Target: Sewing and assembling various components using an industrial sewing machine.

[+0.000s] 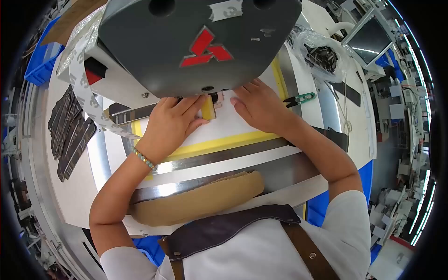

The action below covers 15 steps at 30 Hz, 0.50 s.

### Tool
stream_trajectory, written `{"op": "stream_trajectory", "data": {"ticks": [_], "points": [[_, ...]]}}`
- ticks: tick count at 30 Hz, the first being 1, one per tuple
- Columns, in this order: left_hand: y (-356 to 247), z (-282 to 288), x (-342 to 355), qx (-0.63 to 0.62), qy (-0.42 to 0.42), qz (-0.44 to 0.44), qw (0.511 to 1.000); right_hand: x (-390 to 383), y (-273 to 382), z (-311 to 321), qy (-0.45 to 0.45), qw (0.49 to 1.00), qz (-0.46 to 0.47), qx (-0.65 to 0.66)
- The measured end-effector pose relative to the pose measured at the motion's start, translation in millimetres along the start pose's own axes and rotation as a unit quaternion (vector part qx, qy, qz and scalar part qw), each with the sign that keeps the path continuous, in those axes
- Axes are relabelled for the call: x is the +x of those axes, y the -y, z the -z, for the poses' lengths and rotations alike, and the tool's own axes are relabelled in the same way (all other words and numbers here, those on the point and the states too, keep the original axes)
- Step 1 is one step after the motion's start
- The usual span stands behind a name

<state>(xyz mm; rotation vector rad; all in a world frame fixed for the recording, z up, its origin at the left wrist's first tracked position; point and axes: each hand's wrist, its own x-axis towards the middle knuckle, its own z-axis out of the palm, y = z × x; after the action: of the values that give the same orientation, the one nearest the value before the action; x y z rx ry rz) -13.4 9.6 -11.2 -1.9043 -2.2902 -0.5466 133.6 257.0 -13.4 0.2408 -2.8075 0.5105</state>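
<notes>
a large dark grey machine head (200, 51) stands beyond the fingers of both hands and hangs over a part of them. nearer to the person than the fingers, a white work plate (224, 128) spreads with yellow edging, and nearer again lies a long brown pad (200, 198). the left hand (170, 119) and the right hand (263, 107) come in from two sides, with a gap between them. a dark strip (135, 113) lies to the left of the left fingers, and green-handled snips (302, 98) lie to the right of the right hand.

the yellow piece (209, 108) is in this gap, just to the right of the left fingers and touching them. its long axis points away from the person, with the far end leaning a little to the left. the left hand is the nearer one; the right thumb is apart from it. the machine head hides some tips, so i cannot tell whether the left fingers, which are bent close together, grip this piece or only touch it, nor whether the right fingers hold anything.

the piece looks small, narrow and straight-sided, of bright yellow. just beyond it, to the right, is a smaller pinkish part (220, 99).
</notes>
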Motion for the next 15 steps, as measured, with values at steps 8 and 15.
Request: {"op": "stream_trajectory", "data": {"ticks": [8, 15], "points": [[1.0, -2.0, -2.2, 0.016, -0.009, -0.015, 1.0, 0.4, 0.6, -0.8, 0.005, 1.0, 0.009, -0.011], [7.7, -4.4, 0.8, 0.015, -0.007, -0.014, 1.0, 4.7, -7.3, -3.6, 0.003, 0.999, 0.027, -0.033]]}}
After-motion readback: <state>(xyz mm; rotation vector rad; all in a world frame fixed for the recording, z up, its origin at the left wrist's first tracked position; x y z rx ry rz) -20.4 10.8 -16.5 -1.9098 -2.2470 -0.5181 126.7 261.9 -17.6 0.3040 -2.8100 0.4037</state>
